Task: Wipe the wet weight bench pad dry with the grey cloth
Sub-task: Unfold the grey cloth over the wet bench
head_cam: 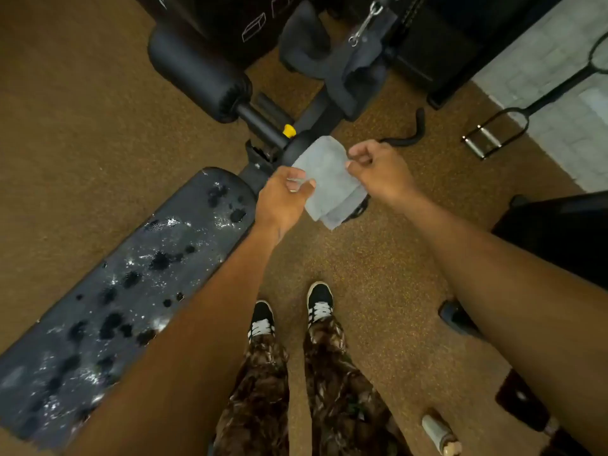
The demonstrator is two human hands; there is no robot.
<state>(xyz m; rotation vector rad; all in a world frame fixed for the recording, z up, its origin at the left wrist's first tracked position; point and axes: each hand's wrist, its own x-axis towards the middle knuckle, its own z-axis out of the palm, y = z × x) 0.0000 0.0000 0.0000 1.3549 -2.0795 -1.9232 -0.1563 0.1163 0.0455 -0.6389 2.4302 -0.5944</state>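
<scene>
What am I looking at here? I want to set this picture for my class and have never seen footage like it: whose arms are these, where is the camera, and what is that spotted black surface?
The single picture comes from a camera worn on a person's head, looking down, so you see their own arms and shoes. The left hand and right hand pinch opposite edges of a folded grey cloth, held in the air. The long black surface at left is a weight bench pad, covered in water drops and patches; the cloth is not touching it. Behind it stands a padded roller. Everything sits on brown speckled floor.
</scene>
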